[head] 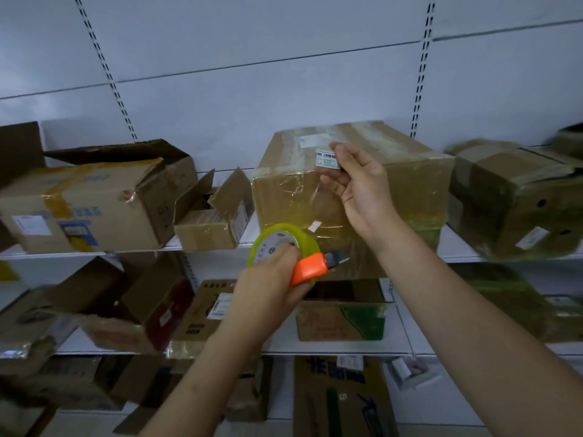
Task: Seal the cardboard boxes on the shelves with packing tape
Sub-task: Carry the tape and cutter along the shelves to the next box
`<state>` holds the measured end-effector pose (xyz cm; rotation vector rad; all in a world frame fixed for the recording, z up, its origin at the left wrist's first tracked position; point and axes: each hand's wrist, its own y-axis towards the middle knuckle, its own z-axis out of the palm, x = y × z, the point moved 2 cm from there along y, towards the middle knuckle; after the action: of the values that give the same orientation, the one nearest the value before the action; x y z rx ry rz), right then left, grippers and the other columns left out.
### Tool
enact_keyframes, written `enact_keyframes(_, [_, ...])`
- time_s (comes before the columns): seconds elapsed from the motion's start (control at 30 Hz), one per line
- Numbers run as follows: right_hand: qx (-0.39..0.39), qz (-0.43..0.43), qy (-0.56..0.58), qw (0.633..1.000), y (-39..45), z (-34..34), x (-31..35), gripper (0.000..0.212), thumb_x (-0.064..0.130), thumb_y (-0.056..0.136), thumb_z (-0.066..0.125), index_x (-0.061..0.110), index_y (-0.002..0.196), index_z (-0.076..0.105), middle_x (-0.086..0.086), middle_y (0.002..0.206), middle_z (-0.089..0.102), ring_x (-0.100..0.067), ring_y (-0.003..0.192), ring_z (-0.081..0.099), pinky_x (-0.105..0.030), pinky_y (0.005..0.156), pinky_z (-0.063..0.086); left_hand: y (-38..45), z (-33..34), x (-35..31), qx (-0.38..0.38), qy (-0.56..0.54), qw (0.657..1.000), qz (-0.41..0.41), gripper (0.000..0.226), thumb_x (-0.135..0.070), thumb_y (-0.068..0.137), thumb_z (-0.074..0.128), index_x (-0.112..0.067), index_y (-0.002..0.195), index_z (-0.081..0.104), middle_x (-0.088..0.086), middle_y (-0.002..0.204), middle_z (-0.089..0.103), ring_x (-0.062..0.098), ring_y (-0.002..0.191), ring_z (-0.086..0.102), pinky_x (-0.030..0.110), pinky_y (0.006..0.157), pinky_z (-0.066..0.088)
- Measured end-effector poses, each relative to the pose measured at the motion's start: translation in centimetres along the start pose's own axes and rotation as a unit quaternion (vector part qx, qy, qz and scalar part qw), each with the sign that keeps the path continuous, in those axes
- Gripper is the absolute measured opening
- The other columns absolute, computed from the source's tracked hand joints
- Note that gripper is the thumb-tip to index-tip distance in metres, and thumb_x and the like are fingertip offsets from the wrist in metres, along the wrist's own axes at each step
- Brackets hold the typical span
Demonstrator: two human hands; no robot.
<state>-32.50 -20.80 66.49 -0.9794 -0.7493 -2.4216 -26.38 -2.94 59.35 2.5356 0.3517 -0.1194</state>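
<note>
A large taped cardboard box [407,184] stands on the upper shelf [457,247] at centre right. My right hand [356,184] is raised at its front top edge and pinches the free end of a clear tape strip [312,197] that runs down to the roll. Below and left of it, my left hand [271,279] grips a yellow-green packing tape roll [284,234] fitted with an orange cutter [310,268], held in front of the box's lower front face.
An open torn box [94,203] and a small open box [214,216] sit left on the same shelf. Another taped box [517,197] stands at the right. Several more boxes crowd the lower shelves [315,348].
</note>
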Motion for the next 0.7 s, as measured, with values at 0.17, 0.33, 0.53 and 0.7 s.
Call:
enact_keyframes(0.17, [-0.089, -0.036, -0.045, 0.994, -2.4, -2.8, 1.0, 0.011, 0.012, 0.095, 0.061, 0.007, 0.103, 0.067, -0.015, 0.099, 0.074, -0.025, 0.08, 0.074, -0.027, 0.067, 0.06, 1.4, -3.1, 1.0, 0.027, 0.043, 0.995, 0.09, 0.022, -0.032, 0.088, 0.066, -0.021, 0.101, 0.051, -0.007, 0.083, 0.059, 0.022, 0.069, 0.064, 0.031, 0.055, 0.042])
enact_keyframes(0.33, [-0.224, -0.059, 0.012, 0.973, -7.5, -8.2, -0.2, 0.023, 0.019, 0.097, 0.059, 0.007, 0.116, 0.064, -0.012, 0.109, 0.073, -0.023, 0.096, 0.072, -0.031, 0.083, 0.059, 3.6, -4.1, -1.3, 0.078, 0.123, 0.971, 0.19, 0.024, -0.038, 0.09, 0.061, -0.021, 0.107, 0.057, -0.003, 0.086, 0.068, 0.023, 0.069, 0.067, 0.03, 0.052, 0.042])
enact_keyframes(0.53, [-0.309, -0.071, 0.083, 0.945, -8.6, -13.9, 0.9, 0.021, 0.021, 0.098, 0.059, 0.013, 0.116, 0.066, -0.005, 0.108, 0.074, -0.018, 0.102, 0.07, -0.03, 0.086, 0.057, 6.4, -2.1, -6.2, 0.152, 0.186, 0.945, 0.222, 0.026, -0.045, 0.102, 0.043, -0.028, 0.122, 0.044, -0.007, 0.113, 0.063, 0.021, 0.1, 0.064, 0.032, 0.072, 0.046])
enact_keyframes(0.7, [-0.316, -0.069, 0.134, 0.937, -8.1, -16.7, 0.4, 0.032, 0.017, 0.098, 0.057, 0.008, 0.13, 0.059, -0.001, 0.1, 0.075, -0.011, 0.092, 0.072, -0.018, 0.068, 0.055, 7.2, -1.2, -7.8, 0.139, 0.226, 0.934, 0.24, 0.029, -0.051, 0.1, 0.037, -0.028, 0.117, 0.042, -0.005, 0.105, 0.065, 0.022, 0.092, 0.066, 0.035, 0.072, 0.053])
